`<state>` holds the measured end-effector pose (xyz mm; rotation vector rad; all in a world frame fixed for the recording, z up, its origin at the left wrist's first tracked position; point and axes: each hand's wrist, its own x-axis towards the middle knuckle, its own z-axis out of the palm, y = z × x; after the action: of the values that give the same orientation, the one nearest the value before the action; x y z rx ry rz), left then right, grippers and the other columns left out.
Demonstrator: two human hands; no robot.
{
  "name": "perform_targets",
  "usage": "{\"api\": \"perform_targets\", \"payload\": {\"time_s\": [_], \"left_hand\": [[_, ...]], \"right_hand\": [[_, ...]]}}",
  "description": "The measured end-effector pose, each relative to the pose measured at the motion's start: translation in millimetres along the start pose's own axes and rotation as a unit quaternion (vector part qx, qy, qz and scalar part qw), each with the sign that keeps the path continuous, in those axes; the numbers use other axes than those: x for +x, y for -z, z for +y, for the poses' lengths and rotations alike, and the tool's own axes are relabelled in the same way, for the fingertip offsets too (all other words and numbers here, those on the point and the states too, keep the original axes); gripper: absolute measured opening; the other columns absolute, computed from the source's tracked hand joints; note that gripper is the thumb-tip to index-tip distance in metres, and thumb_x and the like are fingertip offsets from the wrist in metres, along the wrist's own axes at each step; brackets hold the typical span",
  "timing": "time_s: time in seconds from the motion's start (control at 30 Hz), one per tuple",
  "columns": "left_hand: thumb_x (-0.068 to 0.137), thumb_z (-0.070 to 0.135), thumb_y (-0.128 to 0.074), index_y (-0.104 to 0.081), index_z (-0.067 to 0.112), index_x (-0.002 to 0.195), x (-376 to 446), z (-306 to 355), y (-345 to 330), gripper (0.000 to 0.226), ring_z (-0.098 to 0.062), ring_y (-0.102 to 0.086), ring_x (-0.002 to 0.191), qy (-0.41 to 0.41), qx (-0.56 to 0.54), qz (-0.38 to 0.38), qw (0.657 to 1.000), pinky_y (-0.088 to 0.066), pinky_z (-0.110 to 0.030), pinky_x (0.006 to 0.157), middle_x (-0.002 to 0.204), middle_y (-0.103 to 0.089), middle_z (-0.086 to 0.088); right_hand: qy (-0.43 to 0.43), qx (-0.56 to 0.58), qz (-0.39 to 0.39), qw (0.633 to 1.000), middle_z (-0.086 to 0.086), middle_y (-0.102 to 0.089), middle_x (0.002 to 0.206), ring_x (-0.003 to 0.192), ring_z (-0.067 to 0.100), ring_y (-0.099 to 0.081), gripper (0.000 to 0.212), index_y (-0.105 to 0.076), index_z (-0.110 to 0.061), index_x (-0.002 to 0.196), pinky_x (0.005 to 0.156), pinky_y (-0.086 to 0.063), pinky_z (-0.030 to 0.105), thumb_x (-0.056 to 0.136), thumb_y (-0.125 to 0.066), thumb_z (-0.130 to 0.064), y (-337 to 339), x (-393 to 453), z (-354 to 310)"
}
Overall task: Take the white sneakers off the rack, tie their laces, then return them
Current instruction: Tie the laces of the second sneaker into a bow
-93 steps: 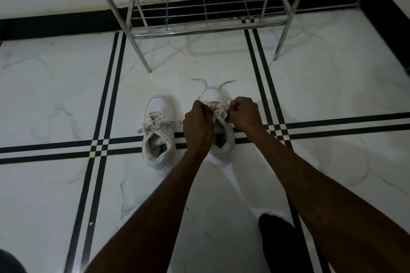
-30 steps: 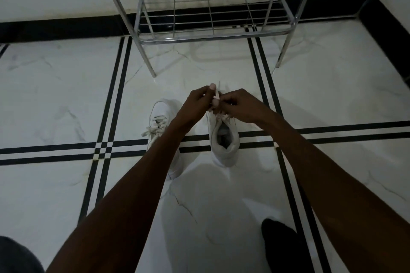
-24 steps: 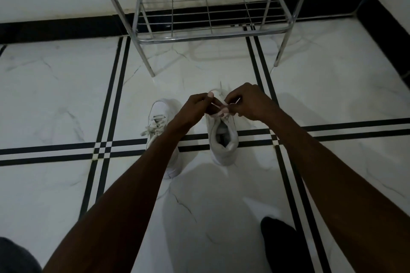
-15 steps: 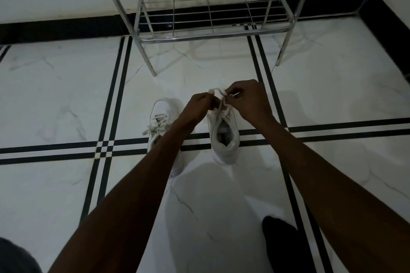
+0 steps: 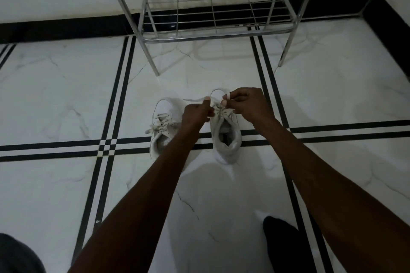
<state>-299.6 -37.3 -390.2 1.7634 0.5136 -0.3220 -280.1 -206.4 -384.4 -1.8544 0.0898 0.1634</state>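
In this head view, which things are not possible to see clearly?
- Knot on the right sneaker: covered by left hand and right hand.
- Left sneaker: heel hidden behind the left forearm.
- Rack: upper shelves cut off by the top edge.

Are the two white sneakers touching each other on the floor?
Apart. The head view shows bare floor tile between the left sneaker and the right sneaker, though the left forearm crosses part of that gap.
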Motion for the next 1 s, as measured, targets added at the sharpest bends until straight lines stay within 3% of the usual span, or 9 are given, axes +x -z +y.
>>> {"api": "perform_targets", "payload": {"time_s": [0.1, 0.2, 0.27, 0.4, 0.47, 0.57, 0.67, 0.8, 1.0], "left_hand": [[0.095, 0.062, -0.055, -0.074, 0.013, 0.118, -4, 0, -7, 0.058, -0.016, -0.066, 0.102, 0.059, -0.056, -0.073, 0.994, -0.044, -0.031, 0.077, 0.114, -0.075, -0.001], [0.093, 0.040, -0.069, -0.073, 0.014, 0.112, 0, 4, -8, 0.032, -0.016, -0.067, 0.102, 0.064, -0.135, -0.062, 0.987, -0.043, -0.029, 0.072, 0.109, -0.075, -0.001], [0.095, 0.025, -0.069, -0.073, 0.014, 0.095, 2, 1, -6, 0.012, -0.013, -0.068, 0.084, 0.049, -0.161, 0.026, 0.985, -0.044, -0.026, 0.063, 0.094, -0.075, -0.005], [0.100, 0.016, -0.063, -0.071, -0.003, 0.091, 7, -13, -2, 0.022, -0.018, -0.064, 0.063, 0.061, -0.245, 0.200, 0.947, -0.054, -0.020, 0.049, 0.075, -0.070, -0.010], [0.102, 0.021, -0.059, -0.066, -0.002, 0.086, 6, -15, -8, 0.029, -0.019, -0.065, 0.063, 0.076, -0.278, 0.182, 0.940, -0.057, -0.024, 0.054, 0.075, -0.068, -0.011], [0.099, 0.042, -0.060, -0.065, 0.010, 0.079, 6, -18, -19, 0.039, -0.018, -0.064, 0.072, 0.100, -0.248, 0.062, 0.962, -0.055, -0.030, 0.068, 0.080, -0.070, -0.006], [0.090, 0.057, -0.067, -0.069, 0.011, 0.089, 5, -18, -26, 0.046, -0.020, -0.063, 0.077, 0.117, -0.179, -0.012, 0.977, -0.059, -0.039, 0.079, 0.083, -0.068, -0.002], [0.083, 0.040, -0.081, -0.072, 0.006, 0.099, 0, -10, -32, 0.039, -0.024, -0.069, 0.081, 0.108, -0.174, -0.029, 0.978, -0.062, -0.044, 0.087, 0.090, -0.071, -0.009], [0.086, 0.024, -0.080, -0.071, -0.002, 0.111, 7, -4, -31, 0.037, -0.027, -0.068, 0.086, 0.115, -0.138, 0.005, 0.984, -0.061, -0.041, 0.084, 0.102, -0.073, -0.018]], "right_hand": [[0.003, -0.020, -0.002, 1.000, 0.007, -0.079, 0.092, 0.090, 0.020, -0.075, 0.024, -0.078, -0.011, 0.094, 0.085, -0.061, 0.043, 0.073, -0.086, -0.021, -4, 3, -1], [-0.004, -0.029, -0.026, 0.999, 0.005, -0.078, 0.094, 0.092, 0.018, -0.074, 0.025, -0.079, -0.014, 0.095, 0.084, -0.061, 0.040, 0.073, -0.085, -0.026, -2, 3, -2], [-0.034, 0.007, -0.004, 0.999, 0.005, -0.078, 0.096, 0.095, 0.019, -0.074, 0.021, -0.079, -0.015, 0.094, 0.082, -0.061, 0.038, 0.076, -0.084, -0.025, 5, 2, 2], [-0.139, 0.152, 0.105, 0.973, 0.005, -0.074, 0.100, 0.093, 0.017, -0.069, 0.029, -0.075, -0.008, 0.105, 0.072, -0.056, 0.029, 0.081, -0.080, -0.025, 23, -5, 21], [-0.169, 0.178, 0.084, 0.966, 0.005, -0.070, 0.090, 0.079, 0.012, -0.063, 0.033, -0.072, -0.004, 0.111, 0.066, -0.053, 0.025, 0.087, -0.075, -0.027, 22, -9, 27], [-0.191, 0.215, 0.017, 0.958, 0.006, -0.069, 0.089, 0.075, 0.014, -0.064, 0.034, -0.069, -0.002, 0.113, 0.063, -0.056, 0.024, 0.093, -0.067, -0.030, 9, -11, 24], [-0.166, 0.173, -0.028, 0.970, 0.010, -0.071, 0.090, 0.080, 0.020, -0.066, 0.031, -0.070, -0.002, 0.107, 0.079, -0.060, 0.031, 0.092, -0.068, -0.030, -3, -9, 27], [-0.085, 0.070, -0.044, 0.993, 0.015, -0.076, 0.095, 0.092, 0.026, -0.074, 0.025, -0.075, -0.007, 0.102, 0.089, -0.060, 0.041, 0.087, -0.073, -0.027, -4, -9, 32], [-0.108, 0.084, -0.015, 0.991, 0.019, -0.076, 0.092, 0.081, 0.026, -0.075, 0.025, -0.074, -0.002, 0.101, 0.081, -0.062, 0.042, 0.085, -0.076, -0.021, -3, -6, 25]]}}
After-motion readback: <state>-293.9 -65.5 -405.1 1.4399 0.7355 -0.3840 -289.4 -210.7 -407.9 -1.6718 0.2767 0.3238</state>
